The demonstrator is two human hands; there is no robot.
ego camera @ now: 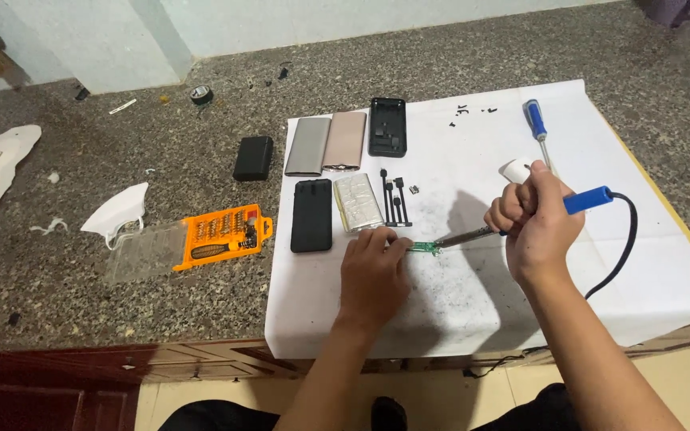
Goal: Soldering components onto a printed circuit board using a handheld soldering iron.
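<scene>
Green circuit board (423,248) sits mid-frame on the white paper (521,303) over the desk (121,279), left hand (373,275) flat, fingertips pinning it. Right hand (535,223) fists around the blue-handled soldering iron (521,219), tip touching the board. Orange bit set (221,233) lies at left.

Both hands low and close together

The left hand (373,275) lies palm down, fingers (383,238) stretched forward and pressed flat. The right hand (535,219) is curled into a tight fist, knuckles turned leftward, forearm angling in from the lower right
</scene>
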